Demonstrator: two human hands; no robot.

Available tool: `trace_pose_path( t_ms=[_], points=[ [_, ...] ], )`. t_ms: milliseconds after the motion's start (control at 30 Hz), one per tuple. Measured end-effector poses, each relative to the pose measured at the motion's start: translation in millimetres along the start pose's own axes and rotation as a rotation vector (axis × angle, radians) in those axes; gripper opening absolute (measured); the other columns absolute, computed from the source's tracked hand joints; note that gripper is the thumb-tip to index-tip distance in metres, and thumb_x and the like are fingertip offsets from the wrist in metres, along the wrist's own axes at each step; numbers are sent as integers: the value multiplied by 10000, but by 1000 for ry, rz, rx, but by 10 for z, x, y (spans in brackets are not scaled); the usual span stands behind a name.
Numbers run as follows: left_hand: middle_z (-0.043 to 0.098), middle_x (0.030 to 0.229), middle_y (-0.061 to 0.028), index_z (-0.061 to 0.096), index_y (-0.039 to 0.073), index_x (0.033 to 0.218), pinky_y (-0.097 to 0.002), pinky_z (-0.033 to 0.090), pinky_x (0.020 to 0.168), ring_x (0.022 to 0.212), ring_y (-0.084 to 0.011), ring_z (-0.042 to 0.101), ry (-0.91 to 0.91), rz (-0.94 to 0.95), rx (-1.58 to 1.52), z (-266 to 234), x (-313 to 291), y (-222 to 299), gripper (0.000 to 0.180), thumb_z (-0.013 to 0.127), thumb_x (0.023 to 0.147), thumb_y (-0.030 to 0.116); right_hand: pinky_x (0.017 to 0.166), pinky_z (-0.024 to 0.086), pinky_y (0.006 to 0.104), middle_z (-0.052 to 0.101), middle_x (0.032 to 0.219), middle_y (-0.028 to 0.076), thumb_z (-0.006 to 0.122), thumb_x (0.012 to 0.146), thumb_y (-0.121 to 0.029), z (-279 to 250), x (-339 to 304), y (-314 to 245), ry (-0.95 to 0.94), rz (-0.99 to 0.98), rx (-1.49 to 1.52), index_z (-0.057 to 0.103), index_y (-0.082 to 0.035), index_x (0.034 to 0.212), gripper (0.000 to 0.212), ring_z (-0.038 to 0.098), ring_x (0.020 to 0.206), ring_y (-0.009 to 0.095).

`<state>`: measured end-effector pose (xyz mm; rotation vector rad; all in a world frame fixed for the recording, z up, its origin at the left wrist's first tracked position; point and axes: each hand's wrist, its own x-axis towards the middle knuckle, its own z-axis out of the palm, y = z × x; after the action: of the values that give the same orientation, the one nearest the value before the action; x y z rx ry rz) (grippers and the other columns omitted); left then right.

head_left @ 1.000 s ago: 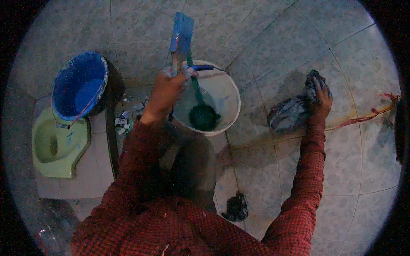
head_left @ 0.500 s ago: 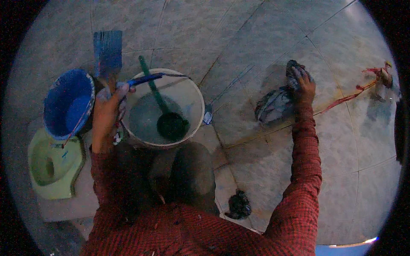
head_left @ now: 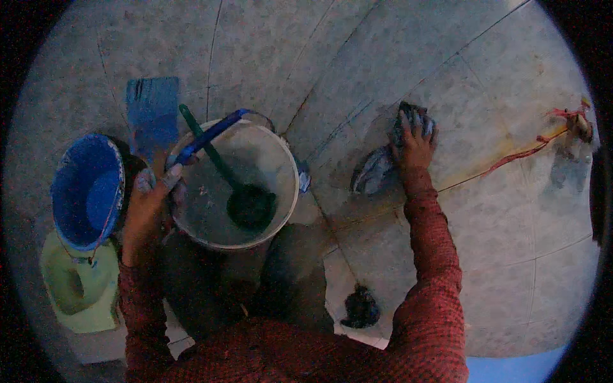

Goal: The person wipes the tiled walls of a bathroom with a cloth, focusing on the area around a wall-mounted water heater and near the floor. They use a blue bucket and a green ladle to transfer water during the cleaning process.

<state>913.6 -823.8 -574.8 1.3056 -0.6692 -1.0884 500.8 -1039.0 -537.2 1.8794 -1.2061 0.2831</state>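
My left hand (head_left: 150, 198) is closed round the blue grip of the handle (head_left: 211, 136) of a whitish bucket (head_left: 296, 172). A wide brush (head_left: 152, 108) with blue bristles sticks out past the same hand; its lower end is hidden there. Inside the bucket a dark green ladle (head_left: 251, 207) leans with its long handle over the rim. On the tiled surface to the right, my right hand (head_left: 418, 137) presses down on a dark grey rag (head_left: 375, 171), fingers bent over its upper part, while the rest spreads out below and to the left.
At the left stands a blue bucket (head_left: 57, 191) with a thin wire handle, beside a pale green squat toilet pan (head_left: 96, 319). A crumpled black bundle (head_left: 361, 307) lies near my knees. Reddish string (head_left: 520, 158) runs to a small tied bundle (head_left: 578, 124) at far right.
My right hand has slid the rag leftward and slightly nearer. My left hand, the brush and the whitish bucket sit lower and further left in the picture. The ladle's handle has shifted left.
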Motion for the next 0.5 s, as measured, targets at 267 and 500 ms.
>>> trace_pose_path(
  t_ms=[267,500],
  points=[
    [567,980,-62,525,21,1059,-281,420,699,822,-161,535,273,359,175,-57,489,-168,348,549,796,247,1001,132,484,349,1285,67,559,734,-426,18,-26,-47,-15,14,-47,435,-201,1205,536,278,1206,323],
    [583,924,-150,550,0,1003,-351,421,738,833,-254,556,290,544,597,-566,1134,-588,303,549,785,211,1003,140,470,324,1309,43,552,739,-411,-20,24,-74,-12,-17,-32,425,-219,1210,524,247,1228,295]
  ],
)
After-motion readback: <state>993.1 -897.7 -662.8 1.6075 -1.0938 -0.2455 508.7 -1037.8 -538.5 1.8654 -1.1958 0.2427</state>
